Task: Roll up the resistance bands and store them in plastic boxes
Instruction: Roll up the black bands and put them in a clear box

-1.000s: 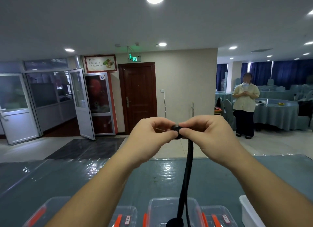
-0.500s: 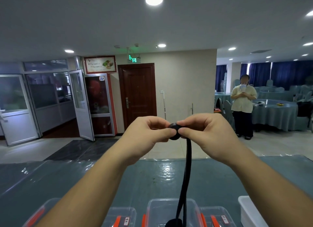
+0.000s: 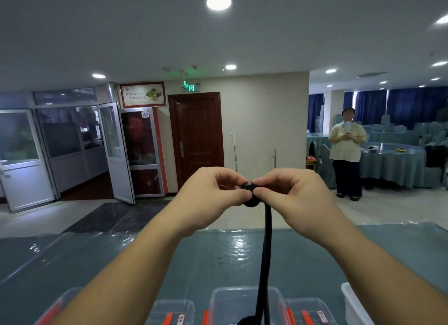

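Above the table (image 3: pixel 121 259), both hands' grip hides the band's (image 3: pixel 266 247) roll.

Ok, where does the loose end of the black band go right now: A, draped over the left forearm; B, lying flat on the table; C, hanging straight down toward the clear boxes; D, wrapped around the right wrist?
C: from the small roll pinched between the left hand and right hand, the black band hangs straight down to the clear box at the bottom edge.
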Action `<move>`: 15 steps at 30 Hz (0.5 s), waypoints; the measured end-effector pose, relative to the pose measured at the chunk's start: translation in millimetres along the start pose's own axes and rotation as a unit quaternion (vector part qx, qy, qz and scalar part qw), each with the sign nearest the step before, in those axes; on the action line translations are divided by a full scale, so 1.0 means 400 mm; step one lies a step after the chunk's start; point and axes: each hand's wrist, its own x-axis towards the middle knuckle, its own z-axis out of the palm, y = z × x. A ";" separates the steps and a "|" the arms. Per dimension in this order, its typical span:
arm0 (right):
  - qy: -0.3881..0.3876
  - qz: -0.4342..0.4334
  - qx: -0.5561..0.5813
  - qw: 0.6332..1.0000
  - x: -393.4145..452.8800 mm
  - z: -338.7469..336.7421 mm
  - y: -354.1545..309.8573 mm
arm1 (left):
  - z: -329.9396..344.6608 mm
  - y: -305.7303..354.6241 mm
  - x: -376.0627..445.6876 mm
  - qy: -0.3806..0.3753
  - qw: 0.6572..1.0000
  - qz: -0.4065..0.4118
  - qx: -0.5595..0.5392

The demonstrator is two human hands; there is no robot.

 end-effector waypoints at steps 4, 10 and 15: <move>0.049 0.011 0.104 0.993 0.005 0.013 0.014 | 0.019 0.001 0.001 0.034 0.980 -0.027 -0.193; -0.003 0.011 0.056 0.998 0.012 -0.003 0.011 | 0.013 0.001 -0.009 0.003 0.989 -0.025 -0.148; 0.057 0.002 0.148 0.987 0.014 0.013 0.009 | 0.027 0.011 -0.008 0.039 0.949 -0.046 -0.311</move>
